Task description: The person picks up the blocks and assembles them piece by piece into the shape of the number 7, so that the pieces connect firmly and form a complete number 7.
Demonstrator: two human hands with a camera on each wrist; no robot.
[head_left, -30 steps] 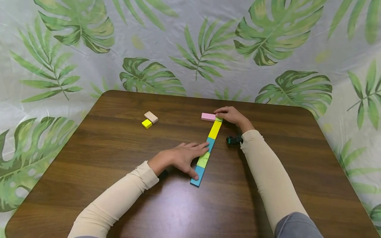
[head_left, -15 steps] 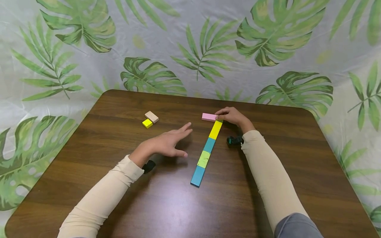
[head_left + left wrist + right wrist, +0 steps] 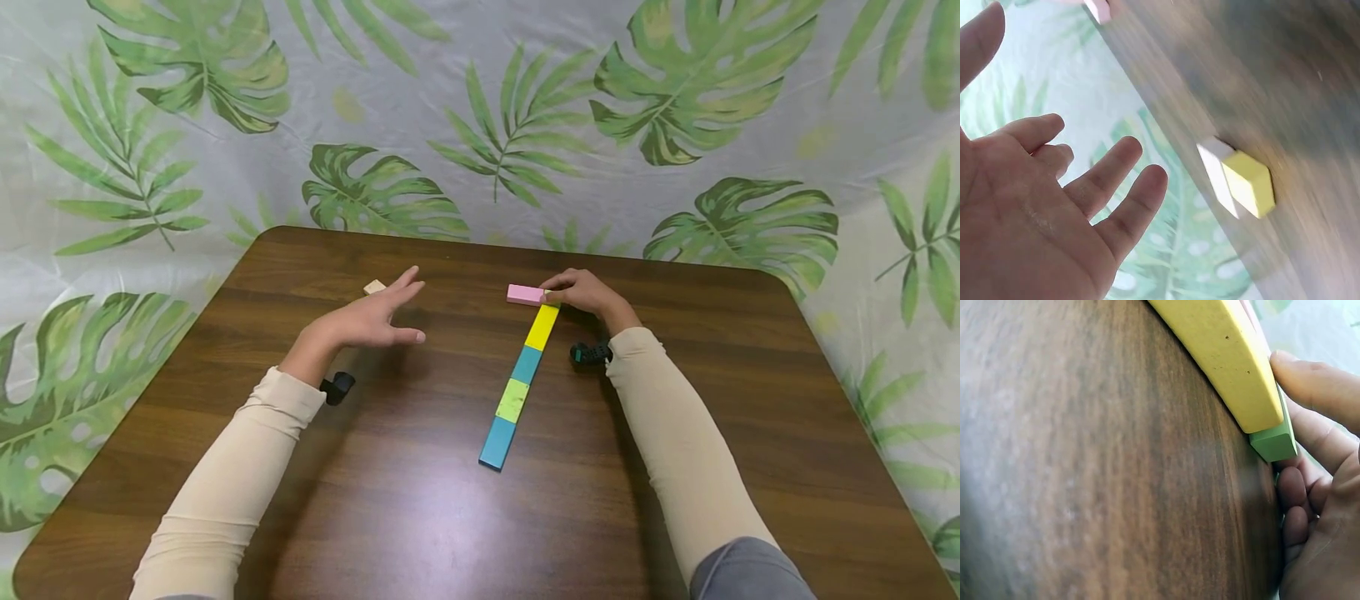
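My left hand [image 3: 360, 323] hovers over the left side of the table, fingers spread and holding nothing. Close to it lie a small yellow block [image 3: 1249, 184] and a pale wooden block [image 3: 374, 287], side by side; the hand hides the yellow one in the head view. At the far end of a slanting row, my right hand [image 3: 588, 293] pinches a green block [image 3: 1274, 445] between thumb and curled fingers. From there the row runs nearer through a yellow block [image 3: 542, 327], a blue block [image 3: 527, 364], a lime block [image 3: 512, 401] and another blue block [image 3: 497, 442].
A pink block [image 3: 525, 293] lies crosswise at the row's far end, left of my right hand. The brown wooden table [image 3: 420, 500] has rounded far corners. Behind it hangs a leaf-patterned cloth [image 3: 525, 100].
My left hand has lifted off the row and swung left and away, toward the pale and yellow blocks. My right hand stays at the green block. The row has kept its place.
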